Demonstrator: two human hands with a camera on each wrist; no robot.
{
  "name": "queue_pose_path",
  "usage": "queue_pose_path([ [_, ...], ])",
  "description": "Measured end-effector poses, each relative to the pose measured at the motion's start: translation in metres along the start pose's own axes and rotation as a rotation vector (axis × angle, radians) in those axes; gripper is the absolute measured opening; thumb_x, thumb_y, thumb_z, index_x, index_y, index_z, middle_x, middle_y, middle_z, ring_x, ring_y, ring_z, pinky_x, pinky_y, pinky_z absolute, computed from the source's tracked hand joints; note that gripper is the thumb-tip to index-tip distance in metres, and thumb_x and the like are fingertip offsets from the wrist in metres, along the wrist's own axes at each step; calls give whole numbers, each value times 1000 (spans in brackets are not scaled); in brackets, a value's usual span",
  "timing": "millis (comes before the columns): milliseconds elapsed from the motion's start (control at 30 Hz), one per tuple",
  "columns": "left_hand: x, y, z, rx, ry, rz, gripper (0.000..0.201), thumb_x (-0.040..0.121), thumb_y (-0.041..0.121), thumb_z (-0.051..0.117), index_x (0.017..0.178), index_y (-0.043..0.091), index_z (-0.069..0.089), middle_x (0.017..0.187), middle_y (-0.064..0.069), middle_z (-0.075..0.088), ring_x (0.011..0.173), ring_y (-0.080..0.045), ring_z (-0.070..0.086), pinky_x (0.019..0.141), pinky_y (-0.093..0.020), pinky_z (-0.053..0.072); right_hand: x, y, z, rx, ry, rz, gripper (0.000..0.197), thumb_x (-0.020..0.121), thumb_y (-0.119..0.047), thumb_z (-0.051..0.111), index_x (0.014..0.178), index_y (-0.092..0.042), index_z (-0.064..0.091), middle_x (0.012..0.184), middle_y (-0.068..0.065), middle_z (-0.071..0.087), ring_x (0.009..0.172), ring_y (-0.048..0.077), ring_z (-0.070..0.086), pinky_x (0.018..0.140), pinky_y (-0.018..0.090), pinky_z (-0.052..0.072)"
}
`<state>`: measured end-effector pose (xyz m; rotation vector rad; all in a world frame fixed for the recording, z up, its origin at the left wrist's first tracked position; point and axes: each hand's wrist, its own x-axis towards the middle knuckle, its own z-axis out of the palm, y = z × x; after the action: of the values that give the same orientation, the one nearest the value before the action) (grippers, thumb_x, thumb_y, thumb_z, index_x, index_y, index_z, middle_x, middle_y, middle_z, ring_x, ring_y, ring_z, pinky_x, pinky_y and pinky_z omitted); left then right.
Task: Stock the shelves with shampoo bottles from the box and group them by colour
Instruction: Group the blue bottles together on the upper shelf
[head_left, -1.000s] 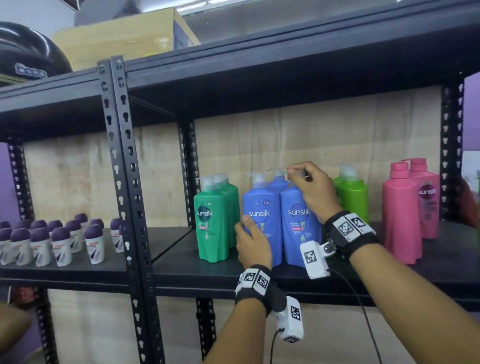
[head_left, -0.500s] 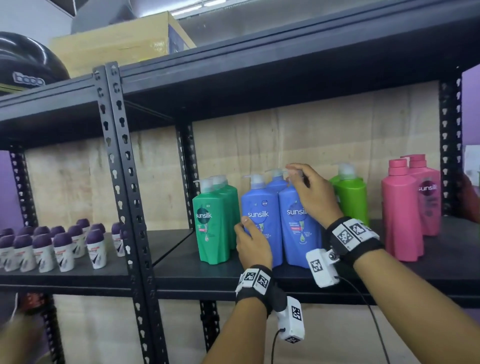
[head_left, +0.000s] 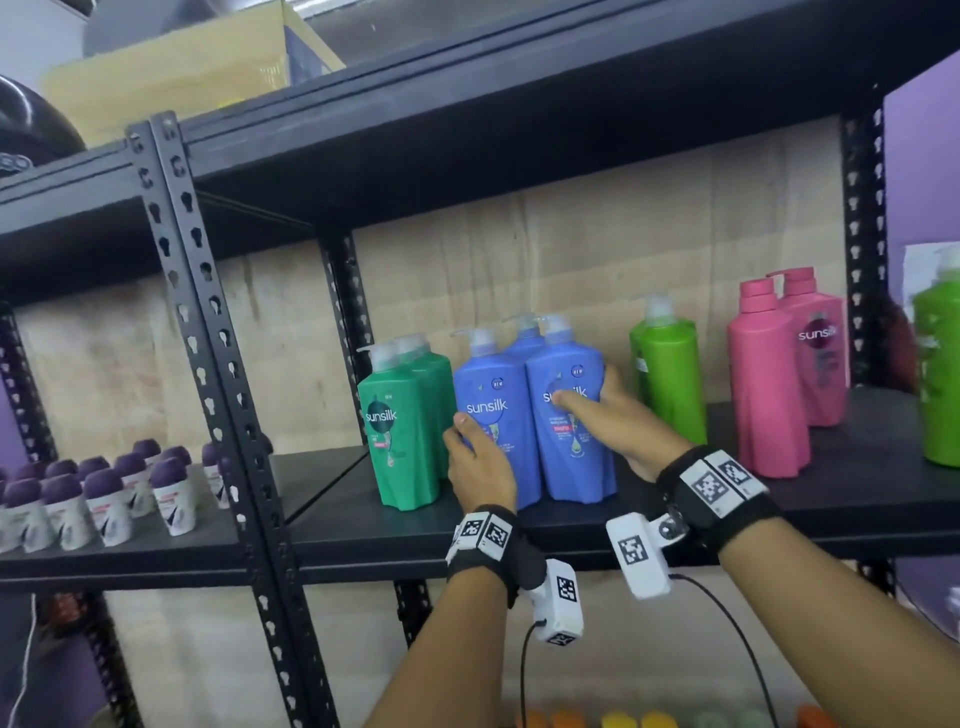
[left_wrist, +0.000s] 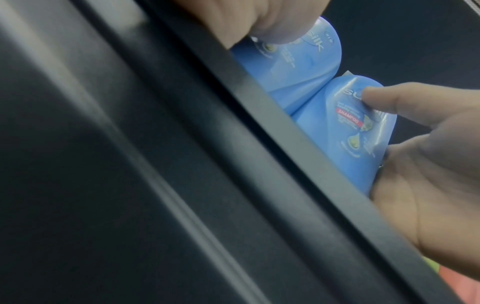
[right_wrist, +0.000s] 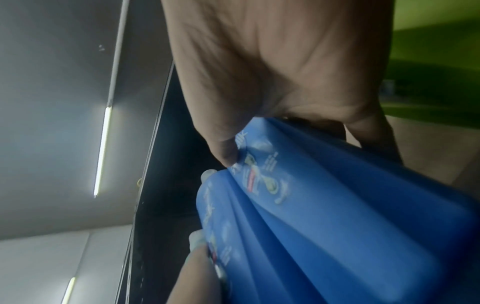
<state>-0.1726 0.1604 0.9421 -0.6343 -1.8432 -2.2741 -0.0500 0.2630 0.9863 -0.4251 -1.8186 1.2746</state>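
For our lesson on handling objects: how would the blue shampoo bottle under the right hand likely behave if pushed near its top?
The blue bottle stands tall on a narrow base, so it would probably tip rather than slide. Its glossy label looks slippery. The right hand wraps its body low down, which likely steadies it.

The third blue bottle (head_left: 524, 340) stands mostly hidden behind two others.

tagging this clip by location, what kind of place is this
Likely a shop or stockroom: black slotted metal shelving, sunsilk shampoo bottles grouped by colour, rows of identical roll-on deodorants, and a cardboard box on top.
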Motion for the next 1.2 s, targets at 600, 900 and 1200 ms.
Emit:
queue_pose_path([
  [600,0,-1,-1,-6,-7,-9,41,106,58,27,98,26,52,87,4,58,85,-26,54,78,-32,37,33,-10,23,-91,-144,141,39,97,-17,67,122,-18,38,91,5,58,50,-2,60,36,12,42],
  [900,0,0,-1,-5,-9,5,49,107,56,28,108,17,58,102,-9,67,95,-32,62,80,-33,40,50,-6,40,-71,-40,179,84,80,-40,84,142,-18,31,128,9,61,117,29,65,100,51,55],
  [1200,0,1,-2,-15,-15,-7,41,106,56,30,99,24,53,89,0,60,85,-26,55,78,-32,38,58,-2,43,55,-78,242,81,85,-31,80,140,-22,21,108,12,65,88,25,65,94,52,58],
])
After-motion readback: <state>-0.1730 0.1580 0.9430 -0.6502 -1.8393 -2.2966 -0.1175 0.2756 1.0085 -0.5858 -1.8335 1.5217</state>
